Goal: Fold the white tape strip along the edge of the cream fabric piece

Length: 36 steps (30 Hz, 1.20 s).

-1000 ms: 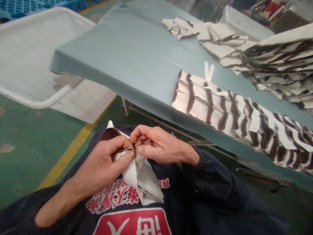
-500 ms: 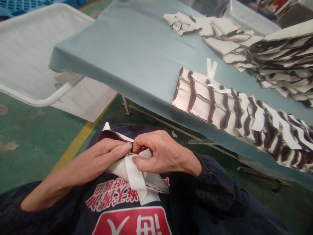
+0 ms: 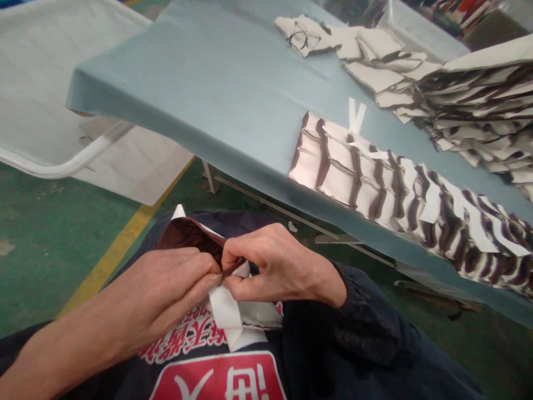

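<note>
A white and dark brown fabric piece (image 3: 260,314) lies over my lap, its brown inner side showing near the top. My left hand (image 3: 170,289) pinches its edge from the left, thumb and fingers pressed together. From the right, my right hand (image 3: 277,266) grips the same edge between thumb and curled forefinger, its fingertips almost touching those of my left hand. A white strip (image 3: 227,311) hangs down from just beneath the fingertips. The exact spot being pinched is partly hidden by the fingers.
A table (image 3: 187,83) with a blue-green cover stands ahead, bearing a row of overlapping fabric pieces (image 3: 341,178), loose white strips (image 3: 356,119), a larger fabric pile (image 3: 478,105) and eyeglasses (image 3: 303,39). A white cart (image 3: 62,72) stands at the left.
My left hand has turned and closed over the fabric edge, with its knuckles now higher. More of the brown inner side shows. The view has shifted slightly, and my right hand keeps its grip.
</note>
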### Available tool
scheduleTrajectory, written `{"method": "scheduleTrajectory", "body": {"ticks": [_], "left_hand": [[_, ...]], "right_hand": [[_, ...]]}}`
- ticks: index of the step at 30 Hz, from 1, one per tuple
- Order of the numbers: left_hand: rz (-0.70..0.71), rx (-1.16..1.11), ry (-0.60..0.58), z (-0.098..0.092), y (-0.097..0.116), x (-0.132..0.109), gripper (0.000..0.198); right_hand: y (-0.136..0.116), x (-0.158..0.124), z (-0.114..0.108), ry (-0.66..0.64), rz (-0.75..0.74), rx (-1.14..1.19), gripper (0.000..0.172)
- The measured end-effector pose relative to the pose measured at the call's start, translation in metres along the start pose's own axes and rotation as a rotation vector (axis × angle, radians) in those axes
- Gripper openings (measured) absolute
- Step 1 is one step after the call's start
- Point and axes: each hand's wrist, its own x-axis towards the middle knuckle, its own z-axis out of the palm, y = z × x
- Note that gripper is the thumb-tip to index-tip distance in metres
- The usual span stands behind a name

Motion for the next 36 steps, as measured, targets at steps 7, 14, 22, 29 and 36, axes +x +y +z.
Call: {"method": "scheduleTrajectory", "body": {"ticks": [7,14,22,29,36], "left_hand": [[0.111,0.098,0.117,0.024,-0.030,-0.005,0.034],[-0.225,-0.343,0.121,0.012,0.003,-0.003,0.054],[-0.345,-0.794,0.114,0.022,-0.006,0.011,0.100],[-0.204,-0.605,0.036,0.003,-0.004,0.004,0.066],[0.059,-0.104,0.057,-0.012,0.001,-0.009,0.038]], "right_hand": [[-0.003,0.012,-0.015,-0.170,0.234,0.169,0.029],[0.003,0.012,0.017,-0.083,0.208,0.829,0.059],[-0.005,0.012,0.028,0.049,0.075,0.801,0.050],[-0.015,-0.001,0.000,0.123,-0.247,0.053,0.028],[-0.015,-0.006,0.003,0.114,-0.294,-0.088,0.032]]}}
